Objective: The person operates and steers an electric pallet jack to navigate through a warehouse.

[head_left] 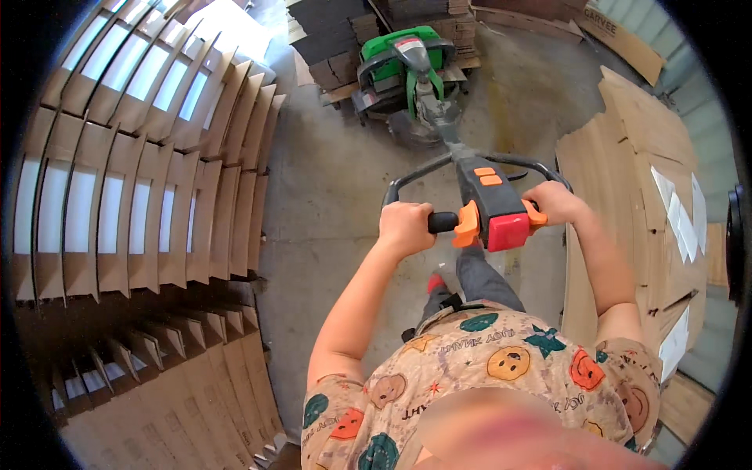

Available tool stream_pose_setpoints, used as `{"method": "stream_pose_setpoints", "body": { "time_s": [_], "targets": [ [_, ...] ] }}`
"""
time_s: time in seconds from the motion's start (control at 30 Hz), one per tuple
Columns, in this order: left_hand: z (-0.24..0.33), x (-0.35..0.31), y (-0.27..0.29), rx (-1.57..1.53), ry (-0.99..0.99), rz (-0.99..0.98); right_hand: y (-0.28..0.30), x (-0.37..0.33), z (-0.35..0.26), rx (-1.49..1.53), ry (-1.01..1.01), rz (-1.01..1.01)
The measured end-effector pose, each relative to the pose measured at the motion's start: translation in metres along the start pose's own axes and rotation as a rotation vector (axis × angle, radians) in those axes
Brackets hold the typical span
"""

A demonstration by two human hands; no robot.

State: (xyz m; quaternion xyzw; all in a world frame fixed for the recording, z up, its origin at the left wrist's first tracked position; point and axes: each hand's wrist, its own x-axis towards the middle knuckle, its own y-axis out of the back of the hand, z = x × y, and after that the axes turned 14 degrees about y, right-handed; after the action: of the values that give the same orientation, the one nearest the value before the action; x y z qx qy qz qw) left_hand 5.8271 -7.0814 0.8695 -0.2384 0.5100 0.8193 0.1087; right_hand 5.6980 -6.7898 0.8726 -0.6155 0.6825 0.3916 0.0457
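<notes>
My left hand is closed around the left black grip of an electric pallet jack's handle. On the other side, my right hand wraps the right grip, beside an orange thumb lever. Another orange lever sits just right of my left hand. A red button faces me at the handle's near end. The steering shaft runs away from me to the green and black body of the pallet jack, which stands on the concrete floor.
Slotted cardboard partitions stand in rows along the left, with flattened cardboard nearer me. Dark cardboard stacks rise behind the jack. Large cardboard sheets bearing white papers lean at right by a corrugated wall.
</notes>
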Motion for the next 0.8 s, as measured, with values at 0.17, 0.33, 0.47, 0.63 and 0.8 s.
{"method": "stream_pose_setpoints", "body": {
  "time_s": [0.17, 0.33, 0.47, 0.63, 0.8],
  "targets": [
    [-0.027, -0.013, -0.005, 0.033, 0.011, -0.004, -0.022, 0.014, -0.011, -0.107, 0.048, 0.018],
    [-0.045, -0.038, -0.009, 0.018, 0.042, 0.043, -0.033, 0.020, -0.035, -0.186, 0.069, -0.004],
    [-0.062, -0.047, 0.000, 0.053, 0.063, 0.033, -0.040, 0.030, -0.049, -0.264, 0.121, 0.012],
    [-0.065, -0.065, -0.012, -0.031, 0.059, 0.068, -0.027, 0.023, -0.072, -0.318, 0.132, -0.053],
    [-0.065, -0.065, -0.013, -0.038, 0.094, 0.075, -0.029, 0.032, -0.067, -0.355, 0.142, -0.048]
  ]
}}
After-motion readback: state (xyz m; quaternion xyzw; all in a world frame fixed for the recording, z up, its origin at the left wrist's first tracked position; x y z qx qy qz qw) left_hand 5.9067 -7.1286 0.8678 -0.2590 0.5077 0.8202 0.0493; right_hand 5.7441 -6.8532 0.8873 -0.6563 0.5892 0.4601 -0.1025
